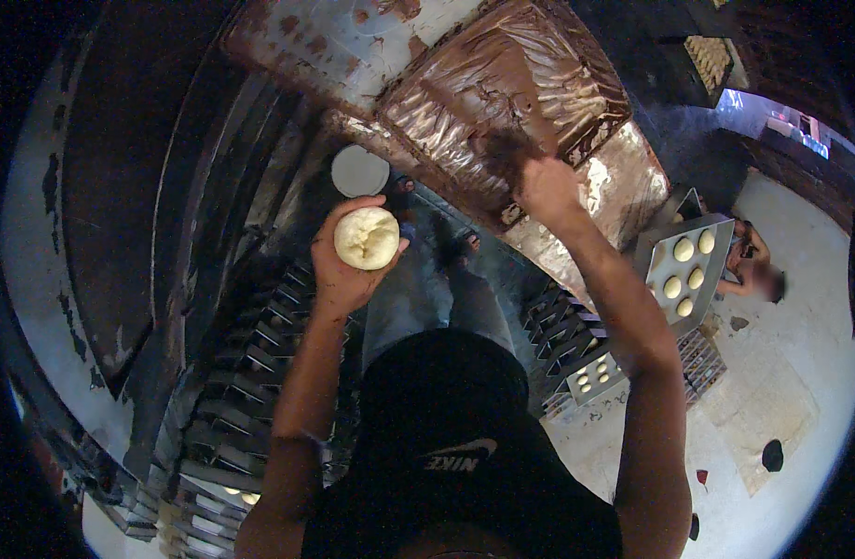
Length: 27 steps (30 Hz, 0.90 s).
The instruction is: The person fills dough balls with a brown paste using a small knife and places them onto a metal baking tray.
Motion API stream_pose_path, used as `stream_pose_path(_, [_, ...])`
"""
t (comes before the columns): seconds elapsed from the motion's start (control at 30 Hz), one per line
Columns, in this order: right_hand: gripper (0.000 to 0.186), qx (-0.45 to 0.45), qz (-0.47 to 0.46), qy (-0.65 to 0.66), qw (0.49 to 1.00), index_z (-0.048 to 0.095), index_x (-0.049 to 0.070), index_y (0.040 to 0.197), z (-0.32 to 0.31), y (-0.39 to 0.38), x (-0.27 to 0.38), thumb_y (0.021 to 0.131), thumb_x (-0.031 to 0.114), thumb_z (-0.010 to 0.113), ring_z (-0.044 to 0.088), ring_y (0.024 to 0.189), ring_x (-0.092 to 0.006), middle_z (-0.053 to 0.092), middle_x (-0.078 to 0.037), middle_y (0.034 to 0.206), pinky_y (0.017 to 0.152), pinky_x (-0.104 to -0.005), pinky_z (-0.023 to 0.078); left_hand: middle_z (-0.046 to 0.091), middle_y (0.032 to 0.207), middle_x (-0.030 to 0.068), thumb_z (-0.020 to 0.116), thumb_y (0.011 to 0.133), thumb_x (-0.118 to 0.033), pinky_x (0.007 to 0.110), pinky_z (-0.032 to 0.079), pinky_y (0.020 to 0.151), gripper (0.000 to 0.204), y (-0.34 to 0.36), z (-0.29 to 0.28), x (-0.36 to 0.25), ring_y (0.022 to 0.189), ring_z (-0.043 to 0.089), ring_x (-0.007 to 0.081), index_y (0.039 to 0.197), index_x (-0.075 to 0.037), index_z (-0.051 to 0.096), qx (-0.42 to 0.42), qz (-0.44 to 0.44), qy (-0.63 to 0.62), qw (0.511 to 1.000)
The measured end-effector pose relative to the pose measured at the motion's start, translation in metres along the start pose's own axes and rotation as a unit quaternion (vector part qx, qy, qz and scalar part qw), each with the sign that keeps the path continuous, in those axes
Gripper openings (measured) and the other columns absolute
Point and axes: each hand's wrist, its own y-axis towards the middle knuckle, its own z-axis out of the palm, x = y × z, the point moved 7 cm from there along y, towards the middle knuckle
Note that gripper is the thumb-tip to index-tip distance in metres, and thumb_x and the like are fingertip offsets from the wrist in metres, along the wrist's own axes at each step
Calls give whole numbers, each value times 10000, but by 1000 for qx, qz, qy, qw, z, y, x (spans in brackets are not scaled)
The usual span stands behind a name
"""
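Observation:
My left hand is closed round a pale dough piece with a hollow pressed into its top. My right hand reaches to a large slab of glossy chocolate spread in brown-smeared wrapping, its fingers curled on something dark and blurred that I cannot make out. Bare smeared metal of the worktop shows beside the slab. A white round lid or disc lies just above my left hand.
At the right, a tray of pale dough rounds sits on a rack, with a smaller tray lower down. Another person is beyond it. Dark metal racks line the left. More trays stand at the upper right.

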Motion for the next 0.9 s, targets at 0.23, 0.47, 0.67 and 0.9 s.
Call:
stream_pose_path(0.23, [295, -149, -83, 429, 887, 740, 33, 1173, 2, -9, 43, 894, 124, 704, 716, 973, -333, 734, -205, 1064, 889, -408, 561, 635, 1140, 64, 895, 713, 43, 304, 534, 941, 585, 15, -4, 13, 1058, 635, 151, 1225, -48, 626, -35, 62, 36, 997])
stream_pose_path(0.47, [263, -159, -74, 270, 947, 750, 36, 1174, -15, -16, 50, 924, 22, 669, 692, 880, -272, 720, -190, 988, 818, -372, 532, 628, 1117, 60, 898, 724, 15, 298, 530, 930, 547, 21, 10, 2, 1044, 637, 160, 1191, -45, 621, -25, 45, 33, 998])
stream_pose_path(0.67, [192, -195, -111, 565, 794, 763, 28, 1086, -74, -75, 76, 916, 43, 675, 715, 807, -283, 752, -149, 976, 799, -383, 549, 674, 1085, 42, 885, 761, -9, 292, 538, 904, 505, 21, 20, -13, 987, 655, 134, 1190, -49, 623, 13, 16, 17, 1000])
stream_pose_path(0.9, [232, -412, -247, 467, 742, 769, 18, 1033, -168, -163, 91, 825, -76, 723, 688, 787, -250, 720, -140, 930, 698, -329, 544, 693, 1141, 50, 906, 732, -13, 287, 535, 941, 561, 28, 56, -99, 1042, 660, 126, 1221, -42, 635, 94, 63, -91, 989])
